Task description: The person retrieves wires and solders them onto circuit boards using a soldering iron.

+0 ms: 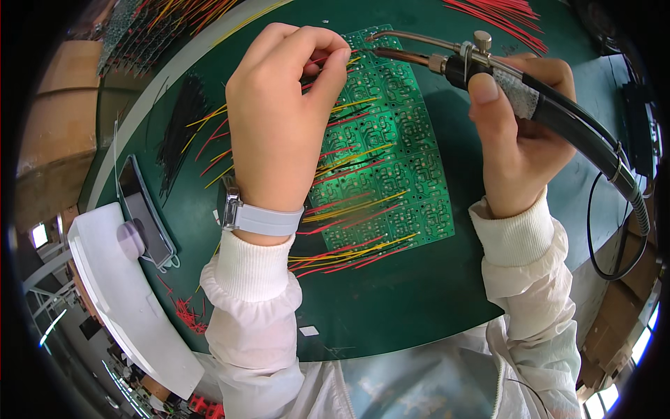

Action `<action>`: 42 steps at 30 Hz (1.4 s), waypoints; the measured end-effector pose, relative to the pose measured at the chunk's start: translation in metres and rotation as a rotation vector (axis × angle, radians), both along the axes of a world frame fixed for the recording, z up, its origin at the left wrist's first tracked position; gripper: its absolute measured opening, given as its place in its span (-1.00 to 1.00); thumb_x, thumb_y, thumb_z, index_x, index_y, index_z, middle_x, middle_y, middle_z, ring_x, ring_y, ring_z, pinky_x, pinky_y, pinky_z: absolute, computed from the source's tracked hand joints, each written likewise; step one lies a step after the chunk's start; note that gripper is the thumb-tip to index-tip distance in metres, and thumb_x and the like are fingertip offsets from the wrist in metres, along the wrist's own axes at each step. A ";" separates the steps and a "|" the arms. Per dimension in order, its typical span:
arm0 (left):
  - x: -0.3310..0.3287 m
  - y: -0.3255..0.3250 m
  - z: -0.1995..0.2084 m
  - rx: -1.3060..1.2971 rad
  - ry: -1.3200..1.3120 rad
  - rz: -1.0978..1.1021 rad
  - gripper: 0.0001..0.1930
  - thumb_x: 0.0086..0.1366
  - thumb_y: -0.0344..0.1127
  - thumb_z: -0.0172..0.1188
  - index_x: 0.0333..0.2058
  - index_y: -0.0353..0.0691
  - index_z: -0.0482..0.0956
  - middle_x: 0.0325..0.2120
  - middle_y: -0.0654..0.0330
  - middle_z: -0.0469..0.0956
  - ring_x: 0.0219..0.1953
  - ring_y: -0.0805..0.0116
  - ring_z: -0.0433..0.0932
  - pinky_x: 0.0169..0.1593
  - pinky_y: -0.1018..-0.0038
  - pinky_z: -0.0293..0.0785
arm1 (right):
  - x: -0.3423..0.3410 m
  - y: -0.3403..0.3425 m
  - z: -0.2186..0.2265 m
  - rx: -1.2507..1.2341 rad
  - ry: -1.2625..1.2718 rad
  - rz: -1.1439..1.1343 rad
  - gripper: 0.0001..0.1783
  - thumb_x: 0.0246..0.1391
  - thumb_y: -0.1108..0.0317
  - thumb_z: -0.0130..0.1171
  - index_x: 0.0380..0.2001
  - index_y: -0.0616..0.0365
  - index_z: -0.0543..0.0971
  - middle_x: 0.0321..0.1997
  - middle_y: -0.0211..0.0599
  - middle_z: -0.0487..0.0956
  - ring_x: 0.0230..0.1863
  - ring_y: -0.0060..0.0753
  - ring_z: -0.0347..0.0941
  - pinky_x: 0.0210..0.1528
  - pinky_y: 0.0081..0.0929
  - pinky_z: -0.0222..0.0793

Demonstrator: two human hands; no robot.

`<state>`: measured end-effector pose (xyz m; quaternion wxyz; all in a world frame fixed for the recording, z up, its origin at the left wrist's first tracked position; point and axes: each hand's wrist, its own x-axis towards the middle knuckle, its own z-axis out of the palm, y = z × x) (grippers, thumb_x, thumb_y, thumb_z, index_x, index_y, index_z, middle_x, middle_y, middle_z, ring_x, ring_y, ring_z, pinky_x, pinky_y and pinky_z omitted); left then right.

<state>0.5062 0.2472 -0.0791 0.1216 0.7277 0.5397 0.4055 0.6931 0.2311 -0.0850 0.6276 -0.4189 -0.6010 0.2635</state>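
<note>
Fingers and edges hide a good deal from where I stand.
The left hand [279, 105] covers the upper-left part of the green circuit-board panel [415, 160] and most of the wire [354, 51] it pinches; whether the soldering iron [419, 58] touches a joint is too small to tell. Its handle hides some right-hand [520, 133] fingers. Upper right, the red wire bundle [506, 19] is cut off.

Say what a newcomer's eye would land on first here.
The bright green board in the middle, with red and yellow wires sticking out past its left side. Next, the soldering iron in the right hand, angled in from the right, its tip over the board's far end, close to the left hand. Then the red bundle at upper right.
</note>
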 end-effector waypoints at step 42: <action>0.004 0.002 -0.003 0.040 -0.022 -0.001 -0.93 0.02 -0.55 0.19 -0.48 -0.33 0.49 -0.54 0.16 0.45 -0.53 0.33 0.46 -0.41 0.48 0.40 | 0.003 0.001 -0.003 0.010 -0.050 0.010 -0.70 -0.05 0.40 0.29 -0.36 0.28 0.38 -0.49 -0.38 0.43 -0.57 -0.70 0.29 -0.52 -0.77 0.17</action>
